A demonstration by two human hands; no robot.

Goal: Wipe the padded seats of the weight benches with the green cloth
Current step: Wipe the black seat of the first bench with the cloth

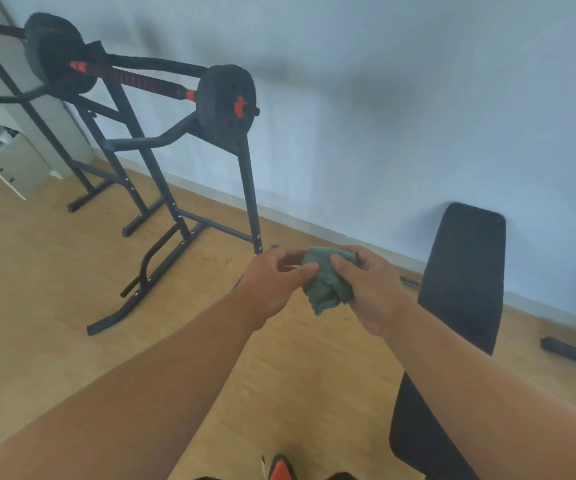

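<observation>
Bunching the green cloth (326,280) between both hands, the right hand (371,289) grasps most of the wad while the left hand (272,282) pinches its near edge with thumb and fingers (305,270), probably refolding it for wiping. It is held above the floor (54,289), just left of the black padded bench seat (463,271); no containers show.

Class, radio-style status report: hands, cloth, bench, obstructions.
Left hand and right hand both grip the bunched green cloth, held in the air. Bench pad to the right, untouched. Nothing between cloth and pad.
</observation>
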